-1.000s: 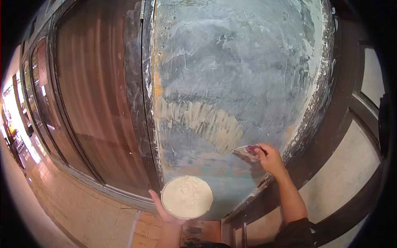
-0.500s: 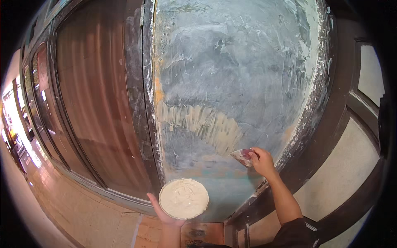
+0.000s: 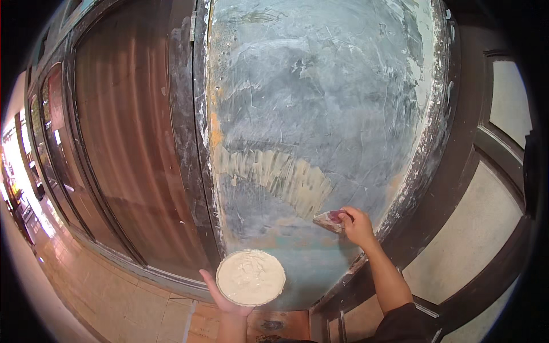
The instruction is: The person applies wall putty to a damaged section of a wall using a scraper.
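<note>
From below, my left hand supports a round tub with its thumb up along the left side; the fingers beneath are hidden. Cream-coloured putty fills the tub almost to the rim. My right hand is closed around a putty knife with a reddish handle and a smeared blade. Its blade lies at the wall panel, just below the lower right end of a curved band of cream putty. That band is made of short streaks on the patchy grey-blue surface.
Left of the panel stands a dark-framed glass door with a reddish-brown curtain-like surface. A dark wooden frame with pale panels borders the right side. Tiled floor runs along the lower left, toward a bright opening.
My right hand and the putty knife have shifted slightly left and down along the wall. The tub in my left hand sits a touch lower and further left in view.
</note>
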`<state>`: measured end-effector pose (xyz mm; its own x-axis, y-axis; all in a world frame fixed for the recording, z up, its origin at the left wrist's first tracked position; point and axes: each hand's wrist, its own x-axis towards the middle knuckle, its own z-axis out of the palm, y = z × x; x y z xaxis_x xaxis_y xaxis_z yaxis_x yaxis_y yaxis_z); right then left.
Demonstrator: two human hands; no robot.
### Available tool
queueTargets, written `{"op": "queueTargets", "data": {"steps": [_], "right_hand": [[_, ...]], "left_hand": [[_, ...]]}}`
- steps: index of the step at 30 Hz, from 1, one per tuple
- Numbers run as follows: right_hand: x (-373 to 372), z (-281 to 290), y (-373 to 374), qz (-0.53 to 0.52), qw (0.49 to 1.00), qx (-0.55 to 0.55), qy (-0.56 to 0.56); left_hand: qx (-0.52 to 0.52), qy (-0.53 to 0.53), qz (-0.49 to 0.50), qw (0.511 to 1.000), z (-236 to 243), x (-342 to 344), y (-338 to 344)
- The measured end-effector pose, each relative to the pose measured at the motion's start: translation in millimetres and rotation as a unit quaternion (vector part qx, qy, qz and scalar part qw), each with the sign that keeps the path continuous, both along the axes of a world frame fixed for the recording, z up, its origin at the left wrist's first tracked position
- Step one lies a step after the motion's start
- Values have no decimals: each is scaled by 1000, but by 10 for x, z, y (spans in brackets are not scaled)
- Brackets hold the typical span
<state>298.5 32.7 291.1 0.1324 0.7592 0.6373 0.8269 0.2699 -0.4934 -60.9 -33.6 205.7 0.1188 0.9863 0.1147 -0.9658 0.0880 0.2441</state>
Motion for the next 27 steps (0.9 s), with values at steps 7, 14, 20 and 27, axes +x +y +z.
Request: {"op": "queueTargets", "data": {"steps": [7,14,20,27], "right_hand": [[0,-79,87,-9,999,31,13],[57,-246,116,21,996,19,88],[-22,-184,132,15,998,35,58],[-3,-343,79,38,991,8,126]], "left_hand": [[-4,41,6,999,117,-36,-7],[23,24,-3,999,109,-90,-33],[10,35,-3,999,59,-130,-14],[2,28,5,1000,61,-96,-15]]}}
